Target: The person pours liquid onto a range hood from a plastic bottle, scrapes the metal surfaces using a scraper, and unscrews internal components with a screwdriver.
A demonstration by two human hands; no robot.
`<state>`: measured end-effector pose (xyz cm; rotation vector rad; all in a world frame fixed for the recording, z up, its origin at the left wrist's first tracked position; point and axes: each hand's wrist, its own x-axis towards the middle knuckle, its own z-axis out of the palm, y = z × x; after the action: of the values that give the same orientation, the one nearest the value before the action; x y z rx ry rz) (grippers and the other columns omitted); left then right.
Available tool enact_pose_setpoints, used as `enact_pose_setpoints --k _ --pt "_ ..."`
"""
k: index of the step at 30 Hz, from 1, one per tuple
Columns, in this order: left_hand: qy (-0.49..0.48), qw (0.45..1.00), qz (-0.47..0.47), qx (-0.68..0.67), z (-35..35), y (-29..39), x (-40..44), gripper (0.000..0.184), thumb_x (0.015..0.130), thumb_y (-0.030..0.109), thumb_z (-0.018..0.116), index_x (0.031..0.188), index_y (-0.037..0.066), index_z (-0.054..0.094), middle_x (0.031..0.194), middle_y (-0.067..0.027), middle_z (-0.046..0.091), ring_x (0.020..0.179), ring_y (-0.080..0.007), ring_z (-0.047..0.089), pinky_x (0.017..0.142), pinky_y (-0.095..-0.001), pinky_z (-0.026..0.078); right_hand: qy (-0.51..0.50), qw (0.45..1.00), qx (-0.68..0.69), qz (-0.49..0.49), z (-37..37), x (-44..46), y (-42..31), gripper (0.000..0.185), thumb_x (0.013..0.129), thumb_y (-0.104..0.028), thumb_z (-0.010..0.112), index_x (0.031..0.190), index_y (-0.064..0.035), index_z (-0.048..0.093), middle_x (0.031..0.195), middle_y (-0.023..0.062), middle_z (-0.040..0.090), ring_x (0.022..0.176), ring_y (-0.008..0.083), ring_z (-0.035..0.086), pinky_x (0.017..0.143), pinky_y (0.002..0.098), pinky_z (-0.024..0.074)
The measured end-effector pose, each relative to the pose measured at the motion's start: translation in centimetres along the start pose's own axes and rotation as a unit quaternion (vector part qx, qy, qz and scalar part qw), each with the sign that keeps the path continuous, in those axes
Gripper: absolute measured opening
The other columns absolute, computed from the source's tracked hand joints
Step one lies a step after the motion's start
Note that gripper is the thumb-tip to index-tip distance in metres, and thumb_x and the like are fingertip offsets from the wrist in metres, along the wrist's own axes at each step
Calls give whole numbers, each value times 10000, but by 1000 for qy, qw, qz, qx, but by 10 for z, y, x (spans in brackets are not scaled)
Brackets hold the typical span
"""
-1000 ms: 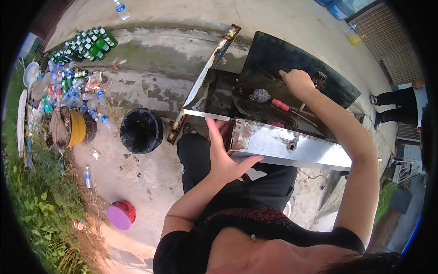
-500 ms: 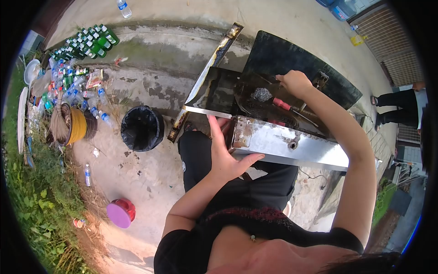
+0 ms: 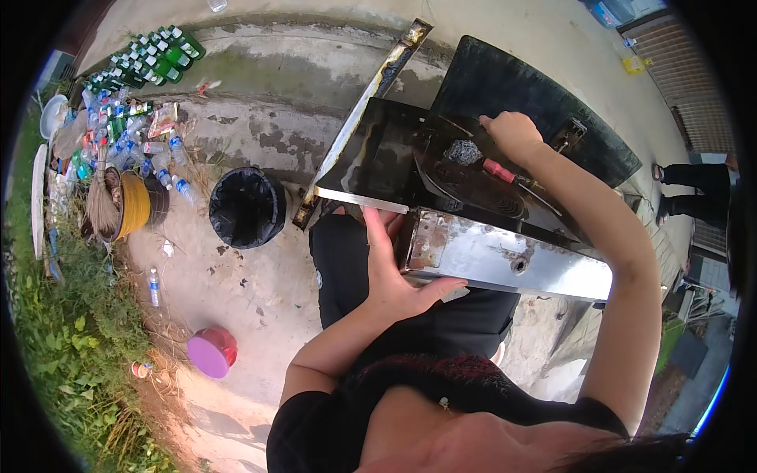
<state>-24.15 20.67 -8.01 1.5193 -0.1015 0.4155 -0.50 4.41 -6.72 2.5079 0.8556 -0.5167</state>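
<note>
A greasy metal appliance housing (image 3: 473, 244), with a silver front and dark, stained panels, lies across my lap. My left hand (image 3: 390, 288) grips its near-left corner, thumb spread along the lower edge and the other fingers partly hidden behind the metal. Over the dark top, my right hand (image 3: 514, 138) is closed around a thin tool (image 3: 456, 126); only a narrow length of it shows, so its kind is unclear. Just below that hand lie a steel wool ball (image 3: 463, 152) and a screwdriver with a red handle (image 3: 498, 169), both on the dark surface.
A dark panel (image 3: 481, 67) rises at the housing's far side, and a rusty metal strip (image 3: 371, 102) leans at its left. Further left stand a lined black bin (image 3: 247, 209), a pink stool (image 3: 211, 352), bottles (image 3: 154, 63) and a yellow-banded bucket (image 3: 134, 206). Another person's legs (image 3: 694, 185) show at right.
My view has shifted slightly, so the housing appears a little further right. My right hand has moved slightly over the dark surface; my left hand keeps its hold on the corner.
</note>
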Motion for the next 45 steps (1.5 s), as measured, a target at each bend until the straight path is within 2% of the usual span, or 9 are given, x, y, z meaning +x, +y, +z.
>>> enact_pose_setpoints --k 6,12,13,20,24,30,36,39,45 --pt "-1 1000 20 4 0 1 2 1280 554 231 818 1321 40 -190 1244 -199 279 1097 -278 407 888 -361 366 -47 998 -7 -46 23 0 4 257 862 -141 424 1084 -96 545 794 137 600 764 290 605 657 389 495" --pt "-6 1000 10 1 0 1 -1 1285 552 234 819 1319 38 -193 1263 -204 263 1105 -279 400 895 -365 361 75 996 -47 23 -26 -41 4 215 860 -145 432 996 -53 572 767 136 599 751 287 605 620 378 502" --pt "-5 1000 11 -4 1 1 0 1284 553 233 818 1319 38 -193 1266 -203 259 1110 -279 396 897 -366 360 48 997 -40 46 -34 -39 4 205 861 -144 431 917 -20 586 772 134 603 752 281 608 610 362 510" --pt "-4 1000 4 -21 1 2 1 1272 561 221 814 1321 41 -191 1259 -192 262 1112 -270 390 899 -365 357 97 992 -71 24 -10 -23 -6 131 793 -100 494 824 -32 602 776 101 616 769 247 617 615 322 517" --pt "10 1000 8 3 2 -1 0 1259 567 257 809 1328 35 -170 1220 -186 295 1079 -258 405 874 -350 368 80 993 -90 7 -6 -18 2 135 763 -94 515 842 -40 609 777 83 620 774 231 618 625 321 516" --pt "42 998 24 28 5 4 1 1243 558 308 806 1338 9 -115 1203 -212 318 1074 -265 404 887 -346 352 50 999 -5 10 -4 -23 17 176 766 -108 506 895 -60 616 815 131 613 801 275 607 674 366 505" --pt "44 999 -1 26 5 6 -2 1246 554 306 806 1340 19 -118 1219 -204 310 1102 -273 385 918 -357 324 63 997 -23 31 -4 -51 39 259 873 -189 425 1057 -62 555 760 146 593 773 299 601 671 402 496" --pt "45 999 -8 4 6 5 0 1256 543 286 812 1344 36 -123 1217 -189 303 1093 -265 386 914 -362 325 36 998 -15 46 9 -44 33 267 867 -139 417 1084 -22 519 774 154 597 765 301 605 635 373 505" --pt "29 999 -15 -8 5 3 -6 1271 535 227 817 1343 64 -150 1233 -171 269 1115 -257 354 923 -357 316 67 997 -16 36 22 -30 32 231 847 -135 437 1011 -21 552 784 138 611 756 290 613 621 367 508"
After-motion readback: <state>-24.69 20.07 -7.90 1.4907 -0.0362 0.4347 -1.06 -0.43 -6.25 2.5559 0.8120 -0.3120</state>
